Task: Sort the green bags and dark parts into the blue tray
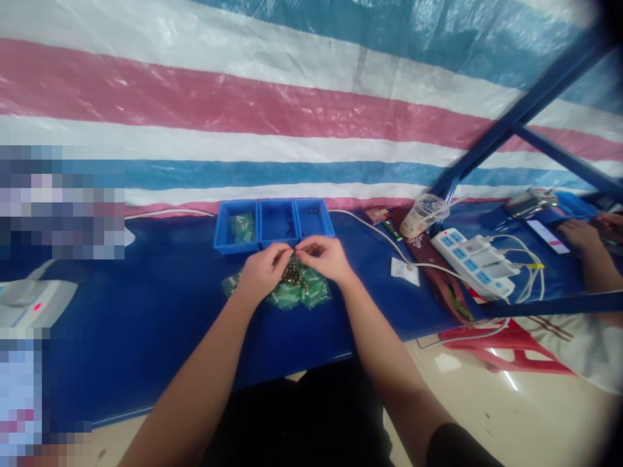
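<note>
Striped sheeting (pixel 292 110) backs the blue table (pixel 165 311); of 3 bins (pixel 273 219), the leftmost holds a green packet (pixel 242 227). Left hand (pixel 264 270) and right hand (pixel 326 258): grip pinched closed, contents unclear, above brassy parts (pixel 293 275) on green bags (pixel 316 292).

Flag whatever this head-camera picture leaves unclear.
Head view:
What the left hand and right hand hold, if anything: too small, covered by fingers.
Brassy parts: blurred, uncountable.
Dark bits in right blue bin: too small.
Phone screen: blurred, unreadable.
Co-worker's arm: right edge cuts it.
</note>
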A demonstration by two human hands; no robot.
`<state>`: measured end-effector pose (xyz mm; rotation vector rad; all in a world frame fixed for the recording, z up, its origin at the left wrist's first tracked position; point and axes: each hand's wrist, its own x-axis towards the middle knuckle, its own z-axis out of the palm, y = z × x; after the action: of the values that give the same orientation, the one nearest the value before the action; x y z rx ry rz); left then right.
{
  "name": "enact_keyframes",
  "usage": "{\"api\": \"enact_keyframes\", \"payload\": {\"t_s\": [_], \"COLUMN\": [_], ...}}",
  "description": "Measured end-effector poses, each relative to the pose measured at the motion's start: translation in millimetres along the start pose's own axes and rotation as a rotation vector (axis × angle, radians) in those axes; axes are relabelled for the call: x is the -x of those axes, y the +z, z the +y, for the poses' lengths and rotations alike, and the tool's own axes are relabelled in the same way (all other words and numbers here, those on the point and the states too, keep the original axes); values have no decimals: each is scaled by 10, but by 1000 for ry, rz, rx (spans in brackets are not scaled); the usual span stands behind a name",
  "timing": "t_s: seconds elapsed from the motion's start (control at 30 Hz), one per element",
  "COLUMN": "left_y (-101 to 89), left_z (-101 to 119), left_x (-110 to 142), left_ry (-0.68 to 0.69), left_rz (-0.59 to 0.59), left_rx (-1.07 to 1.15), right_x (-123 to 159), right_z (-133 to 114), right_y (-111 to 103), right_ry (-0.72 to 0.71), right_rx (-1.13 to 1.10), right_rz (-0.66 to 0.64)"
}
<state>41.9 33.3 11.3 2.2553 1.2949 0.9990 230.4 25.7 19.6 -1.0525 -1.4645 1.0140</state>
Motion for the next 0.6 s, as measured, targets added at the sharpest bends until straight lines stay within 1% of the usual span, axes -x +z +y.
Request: {"api": "enact_keyframes", "payload": {"t_s": [0.1, 0.2, 0.33, 0.6], "left_y": [0, -6, -17, 17], "left_z": [2, -7, -24, -33], "left_x": [5, 2, -10, -8], "left_ry": [22, 68, 120, 62], "left_rz": [19, 47, 42, 142], "left_rx": [32, 15, -31, 32], "right_x": [-2, -3, -4, -12], "right_z": [19, 39, 50, 29], "right_y": [8, 8, 3, 13], "right_ry": [3, 2, -2, 16], "right_rx": [-12, -29, -36, -64], "right_rz": [29, 8, -8, 18]}}
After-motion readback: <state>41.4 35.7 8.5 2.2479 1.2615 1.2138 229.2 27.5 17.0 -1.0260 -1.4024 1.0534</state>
